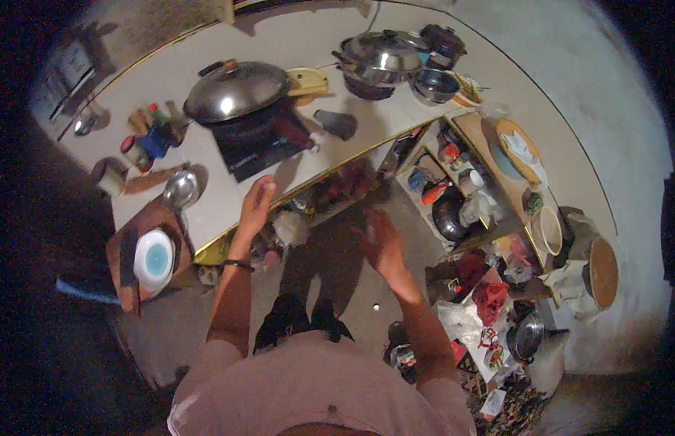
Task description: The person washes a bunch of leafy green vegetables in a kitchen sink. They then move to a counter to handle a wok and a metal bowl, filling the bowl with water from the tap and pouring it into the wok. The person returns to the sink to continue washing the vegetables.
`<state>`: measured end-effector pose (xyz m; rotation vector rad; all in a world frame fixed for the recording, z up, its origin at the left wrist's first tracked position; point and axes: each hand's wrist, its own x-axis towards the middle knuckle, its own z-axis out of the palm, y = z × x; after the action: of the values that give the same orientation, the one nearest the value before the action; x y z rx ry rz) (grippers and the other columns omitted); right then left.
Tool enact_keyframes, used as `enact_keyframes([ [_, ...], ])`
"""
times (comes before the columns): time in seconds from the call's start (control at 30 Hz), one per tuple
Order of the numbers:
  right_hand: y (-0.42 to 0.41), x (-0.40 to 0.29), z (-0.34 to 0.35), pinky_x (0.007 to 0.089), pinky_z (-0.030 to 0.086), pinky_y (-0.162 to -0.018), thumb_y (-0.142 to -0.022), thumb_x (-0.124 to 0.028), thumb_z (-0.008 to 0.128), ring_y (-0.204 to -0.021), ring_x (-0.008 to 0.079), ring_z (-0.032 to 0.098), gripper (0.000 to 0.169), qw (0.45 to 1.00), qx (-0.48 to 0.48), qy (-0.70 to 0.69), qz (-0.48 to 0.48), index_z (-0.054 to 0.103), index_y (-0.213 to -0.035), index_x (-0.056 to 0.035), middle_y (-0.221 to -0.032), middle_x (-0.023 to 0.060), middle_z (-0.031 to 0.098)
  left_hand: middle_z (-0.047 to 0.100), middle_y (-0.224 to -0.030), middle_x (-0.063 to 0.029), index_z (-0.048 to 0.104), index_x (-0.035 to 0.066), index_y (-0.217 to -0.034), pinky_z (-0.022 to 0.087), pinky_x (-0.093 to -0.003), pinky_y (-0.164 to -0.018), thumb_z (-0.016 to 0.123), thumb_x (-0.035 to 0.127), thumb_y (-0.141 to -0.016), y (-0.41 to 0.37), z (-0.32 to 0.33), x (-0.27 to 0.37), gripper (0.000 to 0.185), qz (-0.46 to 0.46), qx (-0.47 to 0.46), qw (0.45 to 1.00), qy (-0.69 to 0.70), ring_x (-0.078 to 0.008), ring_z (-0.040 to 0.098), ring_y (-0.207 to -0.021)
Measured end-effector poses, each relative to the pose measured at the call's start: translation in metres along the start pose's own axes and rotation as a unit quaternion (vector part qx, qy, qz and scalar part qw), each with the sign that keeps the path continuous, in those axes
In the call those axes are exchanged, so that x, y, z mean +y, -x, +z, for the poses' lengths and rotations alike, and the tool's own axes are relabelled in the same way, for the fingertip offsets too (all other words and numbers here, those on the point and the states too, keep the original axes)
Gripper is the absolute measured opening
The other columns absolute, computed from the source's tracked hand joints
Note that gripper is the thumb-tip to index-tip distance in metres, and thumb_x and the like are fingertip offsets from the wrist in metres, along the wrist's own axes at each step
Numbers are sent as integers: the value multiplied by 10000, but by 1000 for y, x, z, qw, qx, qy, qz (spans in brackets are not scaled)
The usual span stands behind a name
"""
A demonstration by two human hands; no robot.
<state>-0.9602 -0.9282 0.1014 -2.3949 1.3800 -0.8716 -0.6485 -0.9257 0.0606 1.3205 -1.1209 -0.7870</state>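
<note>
My left hand (257,203) is raised at the front edge of the tiled counter (206,212), with nothing visible in it. Lower and to the right, my right hand (380,237) is blurred over the floor, its fingers loosely apart and seemingly bare. Beyond the left hand, a domed metal lid (239,90) covers a pan on a black cooker (250,147). A dark bottle (294,133) with a pale cap is beside the cooker, and a grey cup (337,124) is farther right. A small metal bowl (181,188) sits left of my left hand.
At left, a white plate (155,260) with a blue-green centre lies on a brown cutting board (179,231) beside a cleaver (129,256). Lidded pots (381,60) stand at the back. Open shelving (419,169) below holds a dark wok (449,215). Bags (490,297) crowd the right floor.
</note>
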Motion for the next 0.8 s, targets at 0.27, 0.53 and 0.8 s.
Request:
enact_keyframes([
  [0.27, -216, -58, 111, 420, 483, -752, -729, -270, 651, -913, 301, 622, 315, 984, -1, 138, -112, 592, -891, -6, -986, 190, 624, 559, -1185, -102, 537, 7, -1194, 389, -314, -919, 449, 520, -918, -118, 17, -13, 589, -140, 41, 984, 98, -198, 512, -1107],
  [0.53, -307, -37, 141, 375, 535, -544, -737, -318, 611, -578, 253, 657, 317, 864, -416, -241, 153, 652, -826, -16, -688, 122, 662, 576, -1132, -86, 551, 19, -1141, 401, -344, -903, 436, 500, -928, -203, 13, -87, 538, -239, -126, 885, 380, -200, 534, -1041],
  [0.8, -256, -49, 129, 433, 519, -633, -778, -420, 600, -710, 315, 651, 399, 953, -248, -135, 112, 637, -1018, -103, -753, 144, 656, 529, -1199, -97, 486, 49, -1223, 390, -412, -941, 335, 503, -956, -169, 13, -62, 548, -184, -142, 918, 320, -221, 485, -1117],
])
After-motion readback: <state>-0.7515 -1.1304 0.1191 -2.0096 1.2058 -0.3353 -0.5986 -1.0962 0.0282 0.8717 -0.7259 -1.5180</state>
